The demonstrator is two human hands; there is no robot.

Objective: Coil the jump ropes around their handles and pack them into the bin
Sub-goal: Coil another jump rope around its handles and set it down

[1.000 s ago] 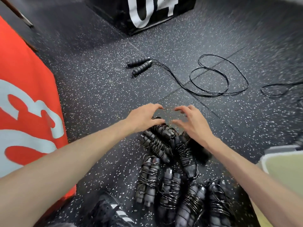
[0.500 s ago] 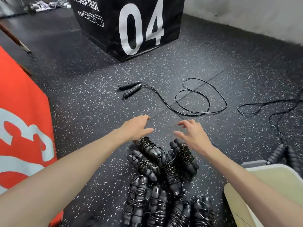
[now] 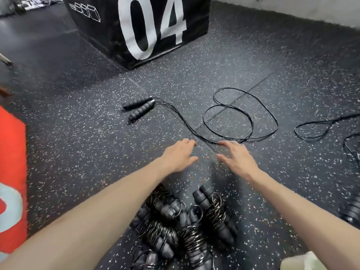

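Landmark: pile of coiled jump ropes [image 3: 183, 227], black handles bound in wound cord, low on the speckled rubber floor [image 3: 78, 152].
Left hand [image 3: 178, 155]: beyond the pile, palm down, fingers spread wide and relaxed, holding nothing; fingertips lie just short of the loose cord.
Right hand [image 3: 236, 157]: beyond the pile, beside the left hand, fingers extended and open, holding nothing; fingertips lie at the cord where it runs past, contact cannot be told.
Uncoiled jump rope [image 3: 241, 117]: farther from the pile than both hands; its cord lies in loose loops on the floor.
Handle pair [image 3: 139, 107]: two ribbed black grips side by side, beyond the pile and to its left, joined to that cord.
Second loose cord [image 3: 319, 127]: right of the pile and beyond it, running off the frame edge.
Bin [image 3: 300, 260]: pale rim corner only, right of the pile at the bottom edge.
Plyo box [image 3: 148, 26]: black, marked "04", far beyond the pile.
Red pad [image 3: 11, 182]: left of the pile, at the frame edge.
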